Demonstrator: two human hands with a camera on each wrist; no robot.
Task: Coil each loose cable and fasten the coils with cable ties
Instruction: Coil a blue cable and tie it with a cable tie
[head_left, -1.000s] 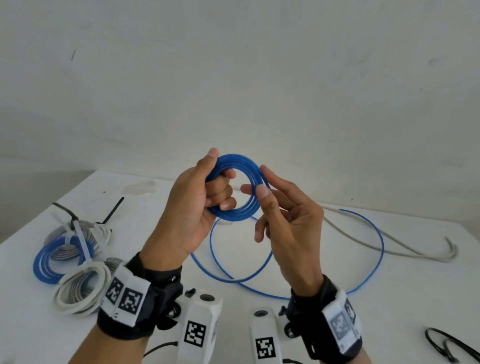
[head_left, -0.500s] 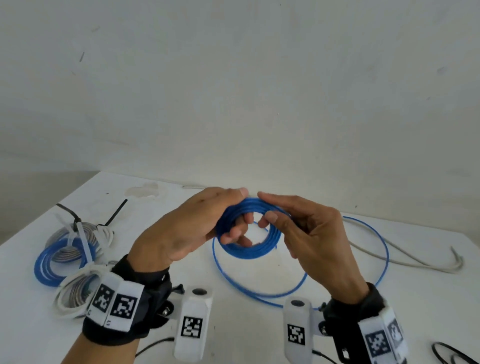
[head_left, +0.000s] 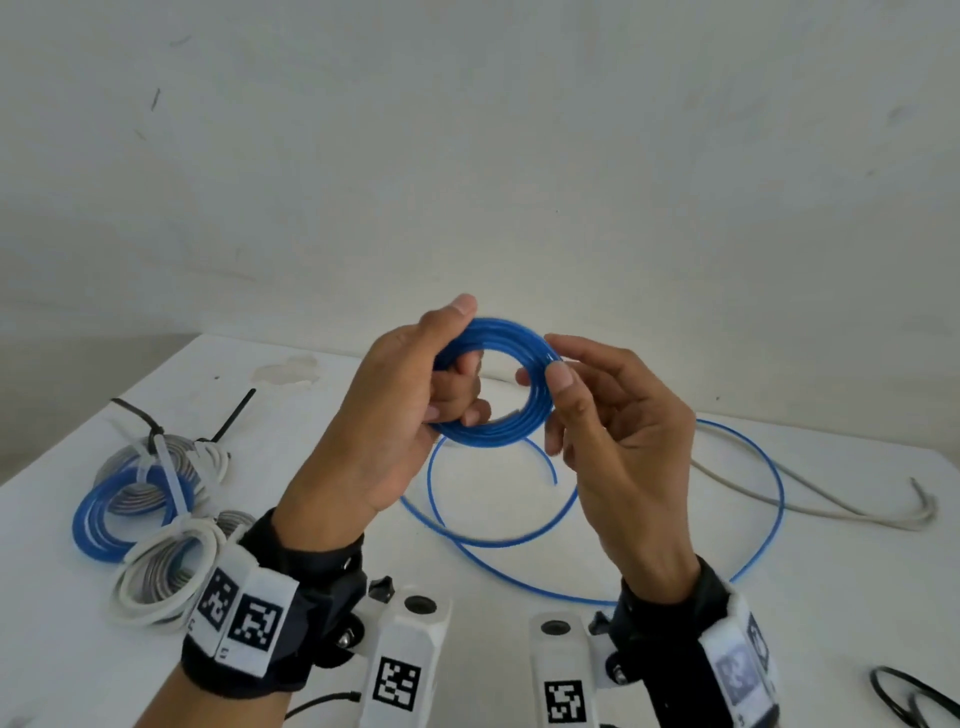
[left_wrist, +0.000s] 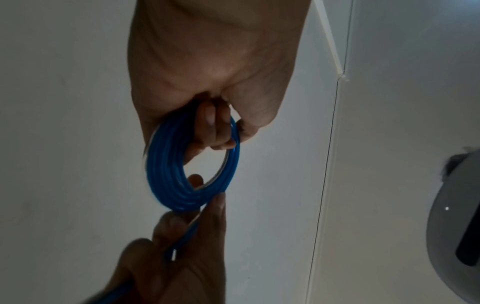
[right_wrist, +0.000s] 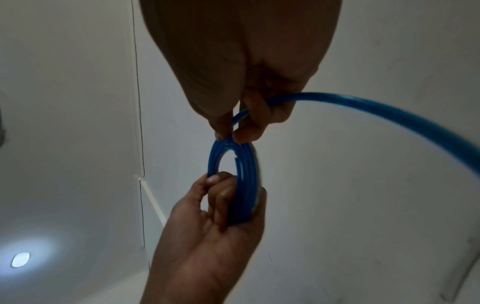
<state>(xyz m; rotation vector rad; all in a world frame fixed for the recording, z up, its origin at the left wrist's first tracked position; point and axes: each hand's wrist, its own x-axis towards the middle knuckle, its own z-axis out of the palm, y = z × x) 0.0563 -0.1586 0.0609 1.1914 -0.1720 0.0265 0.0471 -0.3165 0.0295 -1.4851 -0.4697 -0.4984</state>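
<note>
A small coil of blue cable (head_left: 511, 338) (left_wrist: 166, 181) (right_wrist: 248, 172) is held up above the white table (head_left: 779, 597). My left hand (head_left: 436, 384) grips the coil's left side, fingers curled through the ring and thumb on top. My right hand (head_left: 558, 369) pinches the coil's right side between thumb and forefinger, and the cable runs through its fingers in the right wrist view. The uncoiled rest of the blue cable (head_left: 769, 499) trails in wide loops on the table below and to the right.
At the left lie tied coils: a blue one (head_left: 98, 525), a white one (head_left: 156, 577) and grey ones with white and black cable ties (head_left: 156, 436). A loose grey cable (head_left: 831, 504) lies at the right. Black ties (head_left: 904, 699) sit at the bottom right corner.
Both hands dropped toward the table with the coil half a second ago, then lifted it back up. The loose blue loop on the table has shifted and grown shorter.
</note>
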